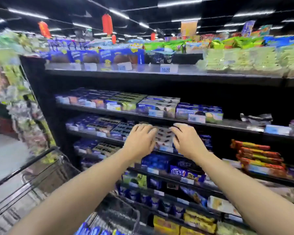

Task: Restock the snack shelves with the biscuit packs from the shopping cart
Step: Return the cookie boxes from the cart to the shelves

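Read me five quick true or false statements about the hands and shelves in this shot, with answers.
1. The left hand and the right hand both hold one pale biscuit pack. True.
2. The left hand rests on the metal wire shopping cart. False: it is on the pack, and the cart sits lower left.
3. Red paper lanterns hang from the ceiling. True.
4. The long red and orange packs lie left of the hands. False: they lie to the right.
5. A white price tag on the top shelf reads 10.50. True.
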A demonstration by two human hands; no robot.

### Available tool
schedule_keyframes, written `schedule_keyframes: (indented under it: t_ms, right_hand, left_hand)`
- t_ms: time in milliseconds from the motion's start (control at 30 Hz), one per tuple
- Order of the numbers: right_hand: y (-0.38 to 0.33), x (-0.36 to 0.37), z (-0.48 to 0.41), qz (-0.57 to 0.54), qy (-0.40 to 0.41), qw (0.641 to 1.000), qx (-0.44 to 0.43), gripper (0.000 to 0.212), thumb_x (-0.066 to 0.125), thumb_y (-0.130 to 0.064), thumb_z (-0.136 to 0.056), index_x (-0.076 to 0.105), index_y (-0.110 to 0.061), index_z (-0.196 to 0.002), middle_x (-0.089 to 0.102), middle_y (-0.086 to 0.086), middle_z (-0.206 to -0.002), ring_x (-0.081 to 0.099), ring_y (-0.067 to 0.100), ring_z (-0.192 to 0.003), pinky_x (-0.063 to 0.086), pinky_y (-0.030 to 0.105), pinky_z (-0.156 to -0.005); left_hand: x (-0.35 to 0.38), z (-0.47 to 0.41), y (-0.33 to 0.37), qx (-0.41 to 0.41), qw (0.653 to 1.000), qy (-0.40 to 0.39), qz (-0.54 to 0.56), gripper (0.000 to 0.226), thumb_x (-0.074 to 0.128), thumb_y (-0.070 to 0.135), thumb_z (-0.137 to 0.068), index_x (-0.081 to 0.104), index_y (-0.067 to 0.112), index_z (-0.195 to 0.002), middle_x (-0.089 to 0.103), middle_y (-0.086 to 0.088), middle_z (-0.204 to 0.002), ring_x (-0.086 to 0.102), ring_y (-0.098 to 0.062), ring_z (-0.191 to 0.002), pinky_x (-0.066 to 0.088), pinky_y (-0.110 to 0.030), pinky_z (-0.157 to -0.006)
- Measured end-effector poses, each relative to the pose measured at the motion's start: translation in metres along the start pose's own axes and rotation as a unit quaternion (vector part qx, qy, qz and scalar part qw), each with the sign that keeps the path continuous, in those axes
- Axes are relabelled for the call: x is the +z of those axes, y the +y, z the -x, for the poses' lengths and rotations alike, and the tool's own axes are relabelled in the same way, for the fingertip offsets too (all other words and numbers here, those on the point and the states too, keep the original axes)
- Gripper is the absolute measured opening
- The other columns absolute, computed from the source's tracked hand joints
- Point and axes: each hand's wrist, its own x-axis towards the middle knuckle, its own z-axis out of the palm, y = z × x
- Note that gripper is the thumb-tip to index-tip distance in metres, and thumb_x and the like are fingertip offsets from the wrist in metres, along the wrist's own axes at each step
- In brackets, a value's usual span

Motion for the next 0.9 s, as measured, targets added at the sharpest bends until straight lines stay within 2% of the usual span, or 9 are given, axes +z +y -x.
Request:
schedule_keyframes:
  t_ms: [233, 367, 467, 633, 767, 900]
  right_hand:
    - [-0.142, 0.088, 0.005, -0.070, -0.133, 0.988, -0.029, 0.042, 0.056, -0.023, -0.096, 0.058, -0.014, -0.136, 0.056, 0.009, -0.138, 0.054, 0.032, -0.125, 0.045, 0.045, -0.100]
    - [-0.196, 0.135, 0.016, -0.077, -0.211, 0.973, -0.051, 0.042, 0.053, -0.024, -0.096, 0.057, -0.015, -0.136, 0.058, 0.010, -0.134, 0.054, 0.033, -0.122, 0.047, 0.044, -0.096]
    - [-0.222, 0.167, 0.026, -0.074, -0.277, 0.956, -0.070, 0.043, 0.049, -0.029, -0.097, 0.053, -0.018, -0.138, 0.056, 0.008, -0.134, 0.054, 0.031, -0.122, 0.049, 0.044, -0.095]
    - [-0.245, 0.216, 0.039, -0.099, -0.397, 0.909, -0.074, 0.048, 0.047, -0.034, -0.100, 0.044, -0.021, -0.147, 0.050, 0.008, -0.142, 0.050, 0.031, -0.128, 0.045, 0.042, -0.101]
    - [-0.247, 0.261, 0.044, -0.124, -0.506, 0.850, -0.071, 0.065, 0.054, -0.044, -0.099, 0.029, -0.023, -0.155, 0.042, 0.012, -0.149, 0.045, 0.033, -0.135, 0.042, 0.042, -0.107]
    - [-0.241, 0.306, 0.048, -0.160, -0.571, 0.802, -0.066, 0.082, 0.063, -0.049, -0.093, 0.024, -0.017, -0.157, 0.039, 0.015, -0.153, 0.042, 0.031, -0.139, 0.037, 0.037, -0.112]
  left_hand:
    - [0.014, 0.150, -0.082, -0.070, 0.993, -0.093, -0.001, 0.039, 0.039, 0.034, -0.098, 0.054, 0.019, -0.131, 0.056, -0.004, -0.133, 0.051, -0.028, -0.122, 0.037, -0.041, -0.107]
    - [0.026, 0.214, -0.112, -0.103, 0.984, -0.148, -0.014, 0.046, 0.032, 0.037, -0.093, 0.055, 0.020, -0.128, 0.057, -0.003, -0.129, 0.052, -0.028, -0.119, 0.037, -0.041, -0.105]
    - [0.041, 0.250, -0.128, -0.122, 0.980, -0.157, -0.003, 0.042, 0.036, 0.035, -0.094, 0.056, 0.021, -0.129, 0.059, -0.001, -0.127, 0.054, -0.026, -0.118, 0.038, -0.040, -0.103]
    - [0.071, 0.281, -0.136, -0.129, 0.970, -0.208, 0.009, 0.041, 0.036, 0.035, -0.097, 0.056, 0.020, -0.130, 0.059, -0.002, -0.128, 0.054, -0.027, -0.119, 0.038, -0.041, -0.104]
    - [0.103, 0.291, -0.142, -0.145, 0.955, -0.257, 0.020, 0.041, 0.037, 0.036, -0.100, 0.051, 0.022, -0.136, 0.053, -0.002, -0.134, 0.048, -0.027, -0.125, 0.034, -0.041, -0.109]
    - [0.142, 0.302, -0.147, -0.172, 0.930, -0.322, 0.039, 0.045, 0.039, 0.039, -0.099, 0.042, 0.024, -0.142, 0.046, -0.003, -0.138, 0.041, -0.029, -0.132, 0.027, -0.043, -0.114]
